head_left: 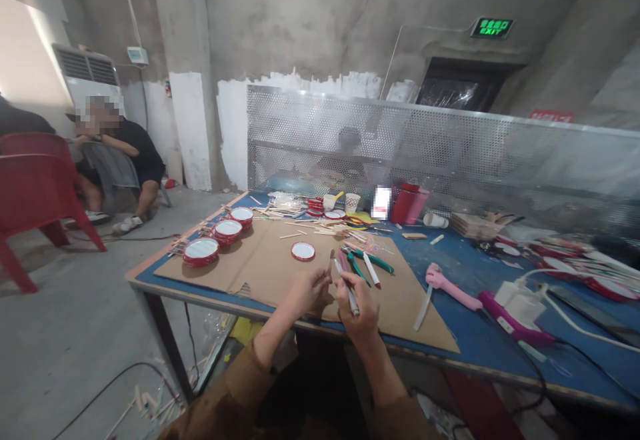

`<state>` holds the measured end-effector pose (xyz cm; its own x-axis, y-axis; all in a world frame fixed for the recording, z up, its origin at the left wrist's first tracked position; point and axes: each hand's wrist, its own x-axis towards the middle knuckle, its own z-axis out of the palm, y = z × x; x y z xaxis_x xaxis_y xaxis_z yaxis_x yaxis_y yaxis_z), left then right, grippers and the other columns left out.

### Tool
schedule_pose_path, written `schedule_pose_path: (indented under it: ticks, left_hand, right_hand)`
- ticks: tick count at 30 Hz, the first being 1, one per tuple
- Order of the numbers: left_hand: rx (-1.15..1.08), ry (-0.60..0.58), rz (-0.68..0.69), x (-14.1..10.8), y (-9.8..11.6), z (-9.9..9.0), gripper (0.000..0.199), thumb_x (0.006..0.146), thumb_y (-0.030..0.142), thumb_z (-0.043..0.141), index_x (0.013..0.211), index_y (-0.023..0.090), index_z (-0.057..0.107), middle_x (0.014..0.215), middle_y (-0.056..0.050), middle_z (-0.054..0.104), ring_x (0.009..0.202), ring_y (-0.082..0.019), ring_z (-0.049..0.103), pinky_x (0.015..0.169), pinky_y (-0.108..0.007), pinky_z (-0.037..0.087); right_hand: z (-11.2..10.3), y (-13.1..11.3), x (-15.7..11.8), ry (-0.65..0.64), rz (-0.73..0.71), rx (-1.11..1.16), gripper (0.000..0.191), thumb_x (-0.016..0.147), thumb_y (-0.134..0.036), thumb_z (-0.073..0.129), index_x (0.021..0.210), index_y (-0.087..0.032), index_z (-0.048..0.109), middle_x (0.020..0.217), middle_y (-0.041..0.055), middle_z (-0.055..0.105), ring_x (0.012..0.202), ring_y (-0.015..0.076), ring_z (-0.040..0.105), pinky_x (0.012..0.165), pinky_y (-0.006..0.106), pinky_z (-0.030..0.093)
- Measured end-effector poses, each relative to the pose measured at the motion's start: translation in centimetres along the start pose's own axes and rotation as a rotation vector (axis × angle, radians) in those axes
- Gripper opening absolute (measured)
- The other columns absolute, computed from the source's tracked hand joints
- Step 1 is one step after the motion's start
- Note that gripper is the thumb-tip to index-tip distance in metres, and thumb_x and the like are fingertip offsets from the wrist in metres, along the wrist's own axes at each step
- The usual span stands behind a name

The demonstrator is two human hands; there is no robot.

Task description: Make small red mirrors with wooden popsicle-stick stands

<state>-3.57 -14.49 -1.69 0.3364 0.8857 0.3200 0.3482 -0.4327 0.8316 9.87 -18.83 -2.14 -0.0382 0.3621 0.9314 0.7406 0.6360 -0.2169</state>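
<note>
My left hand [311, 289] pinches a small thin brownish stick [331, 260] upright near the cardboard's front edge. Beside it, my right hand [359, 300] is wrapped round a white pen [353, 301], whose tip points up toward the stick. Just beyond my hands lie green-handled pliers [383, 264], a white marker with a red end [371, 271] and a pink pen. A small round red-rimmed white drum [303, 251] rests on the brown cardboard [270, 253] behind my left hand.
Several red-rimmed drums [201, 252] stand at the table's left. Wooden sticks [345, 230], paper cups [353, 203] and a lit phone [381, 203] are behind. A pink glue gun [455, 288] and purple power strip [515, 320] lie right. A person [135, 153] sits far left.
</note>
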Motion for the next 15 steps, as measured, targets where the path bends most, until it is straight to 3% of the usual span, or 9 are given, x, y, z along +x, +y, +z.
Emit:
schedule_pose_path:
  ticks: [15]
  left_hand:
    - [0.018, -0.002, -0.014, 0.12, -0.23, 0.13, 0.02, 0.083, 0.024, 0.047, 0.068, 0.014, 0.054, 0.06, 0.003, 0.051, 0.061, -0.01, 0.042, 0.058, -0.021, 0.034]
  right_hand:
    - [0.27, 0.62, -0.28, 0.076, -0.036, -0.089, 0.019, 0.084, -0.018, 0.056, 0.103, -0.018, 0.059, 0.085, 0.0061, 0.068, 0.075, 0.0174, 0.066, 0.069, 0.029, 0.055]
